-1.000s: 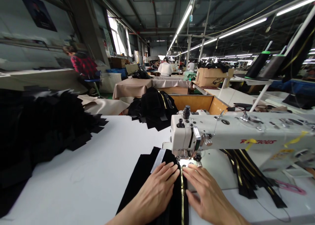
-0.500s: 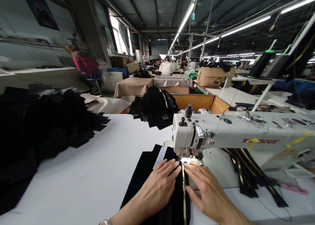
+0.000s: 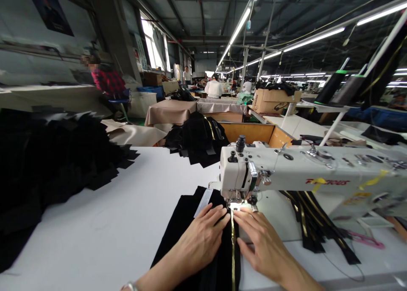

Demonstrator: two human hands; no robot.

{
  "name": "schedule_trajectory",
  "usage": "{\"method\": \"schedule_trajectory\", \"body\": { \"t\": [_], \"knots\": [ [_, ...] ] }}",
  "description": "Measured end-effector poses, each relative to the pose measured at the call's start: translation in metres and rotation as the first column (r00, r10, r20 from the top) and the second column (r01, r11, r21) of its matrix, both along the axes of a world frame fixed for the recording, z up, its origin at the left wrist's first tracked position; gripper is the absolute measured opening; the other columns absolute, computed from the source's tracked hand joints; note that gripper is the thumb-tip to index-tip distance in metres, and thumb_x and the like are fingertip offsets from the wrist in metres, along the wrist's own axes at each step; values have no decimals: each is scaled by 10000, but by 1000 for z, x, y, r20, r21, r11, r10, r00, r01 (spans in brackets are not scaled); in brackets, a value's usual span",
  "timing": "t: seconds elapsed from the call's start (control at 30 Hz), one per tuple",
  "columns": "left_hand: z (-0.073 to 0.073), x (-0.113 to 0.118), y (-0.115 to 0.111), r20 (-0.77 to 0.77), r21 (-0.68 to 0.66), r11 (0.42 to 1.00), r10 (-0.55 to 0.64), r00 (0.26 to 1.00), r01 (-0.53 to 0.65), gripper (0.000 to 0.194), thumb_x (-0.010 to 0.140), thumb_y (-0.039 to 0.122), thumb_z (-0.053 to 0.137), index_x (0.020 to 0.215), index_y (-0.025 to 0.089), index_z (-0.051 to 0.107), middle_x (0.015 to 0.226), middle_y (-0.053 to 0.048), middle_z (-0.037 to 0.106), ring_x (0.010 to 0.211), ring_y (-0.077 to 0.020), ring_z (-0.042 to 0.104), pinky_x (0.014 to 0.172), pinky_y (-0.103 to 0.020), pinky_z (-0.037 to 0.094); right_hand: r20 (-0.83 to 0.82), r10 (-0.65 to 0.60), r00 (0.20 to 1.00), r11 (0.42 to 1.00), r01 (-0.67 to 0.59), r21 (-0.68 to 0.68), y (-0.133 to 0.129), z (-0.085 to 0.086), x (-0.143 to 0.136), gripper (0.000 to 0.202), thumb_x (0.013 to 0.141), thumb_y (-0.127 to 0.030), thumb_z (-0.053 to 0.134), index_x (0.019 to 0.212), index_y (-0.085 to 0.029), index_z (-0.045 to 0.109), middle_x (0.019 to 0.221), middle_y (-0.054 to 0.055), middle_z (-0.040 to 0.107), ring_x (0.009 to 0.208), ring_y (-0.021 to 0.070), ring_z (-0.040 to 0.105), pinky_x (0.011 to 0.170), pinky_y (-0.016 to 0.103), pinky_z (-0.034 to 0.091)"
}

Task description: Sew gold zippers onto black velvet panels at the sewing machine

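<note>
A black fabric piece (image 3: 178, 223) with a pale label strip (image 3: 203, 202) lies under the head of a white sewing machine (image 3: 237, 172). Along its right edge runs a black zipper with gold teeth (image 3: 233, 257), leading up to the lit presser foot area. My left hand (image 3: 205, 236) rests flat on the fabric, left of the teeth, fingertips close to the needle. On the other side, my right hand (image 3: 262, 240) presses the zipper's right edge with fingers stretched out and thumb apart. Both hands are open. The needle tip is too small to make out.
Black pieces (image 3: 63, 151) are heaped on the left of the white table (image 3: 104, 231). Another black pile (image 3: 203, 136) lies behind the machine. Right of it are loose gold-toothed zippers (image 3: 314, 223), a pink tool (image 3: 367, 240) and thread cones (image 3: 330, 87). Several people are farther back.
The camera view has turned slightly right, so everything sits a little farther left. Both hands stay flat beside the gold teeth near the needle, with hardly any shift against the fabric.
</note>
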State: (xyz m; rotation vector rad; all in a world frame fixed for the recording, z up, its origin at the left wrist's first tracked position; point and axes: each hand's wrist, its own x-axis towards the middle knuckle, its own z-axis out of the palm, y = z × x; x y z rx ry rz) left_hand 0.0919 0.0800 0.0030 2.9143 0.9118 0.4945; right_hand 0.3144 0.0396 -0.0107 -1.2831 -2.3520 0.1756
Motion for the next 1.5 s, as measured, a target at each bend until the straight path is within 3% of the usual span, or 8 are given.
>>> {"method": "schedule_trajectory", "body": {
  "t": [0.23,0.5,0.77,1.0,1.23,1.33,1.43,1.5],
  "knots": [
    [-4,-1,6,31,35,999,-9,999,8,508,910,34,422,1381,212,486,1386,-75,555,1336,-244,482,1149,-509,380,-26,-28,999,999,28,30,2,3,1,447,904,-189,506,1349,-163,548,1356,100,595,1245,285,527,1091,503,432],
    [-9,-2,8,32,58,998,-4,999,2,507,903,31,402,1372,196,498,1381,-91,563,1322,-259,499,1125,-546,391,-32,-3,999,998,1,-69,2,8,3,417,970,-272,461,1368,-170,531,1408,64,552,1304,284,464,1143,496,367],
    [-12,0,19,48,51,999,-5,999,3,486,871,22,435,1306,194,567,1391,-85,560,1328,-289,489,1117,-584,381,56,-7,998,995,12,-97,5,4,4,530,996,-306,438,1502,-172,352,1544,70,401,1411,285,364,1186,559,299],
    [-16,-1,17,130,58,998,-33,991,25,451,858,21,474,1228,222,634,1285,-63,629,1257,-254,551,1115,-506,417,-30,12,999,998,-14,-67,2,6,4,401,986,-245,430,1372,-162,505,1434,93,520,1344,275,440,1156,524,361],
    [-16,2,24,118,85,996,-16,993,6,414,893,55,490,1247,212,637,1313,-84,618,1230,-257,578,1103,-505,434,-61,24,998,1000,-25,-16,2,8,3,423,961,-199,456,1379,-148,484,1401,122,532,1287,279,472,1126,520,390],
    [-12,0,10,119,90,996,13,993,-24,395,923,77,467,1254,209,636,1316,-78,622,1245,-254,571,1081,-474,467,-118,100,988,995,-100,7,-4,10,3,394,942,-138,437,1324,-173,528,1301,105,576,1225,255,496,1075,470,444],
    [-13,-8,-22,108,93,995,25,994,-35,382,969,145,466,1330,199,576,1346,-65,605,1269,-234,553,1085,-438,473,-135,150,979,988,-155,-26,-9,10,3,432,922,-90,436,1334,-192,519,1261,88,576,1169,235,512,1052,446,460],
    [-19,-16,-47,62,139,990,6,998,-15,482,979,277,526,1442,164,457,1435,-91,523,1313,-256,509,1088,-436,465,-143,138,980,988,-146,-49,-8,8,3,449,908,-65,449,1331,-199,517,1252,79,573,1149,229,515,1054,445,457]
  ]
}}
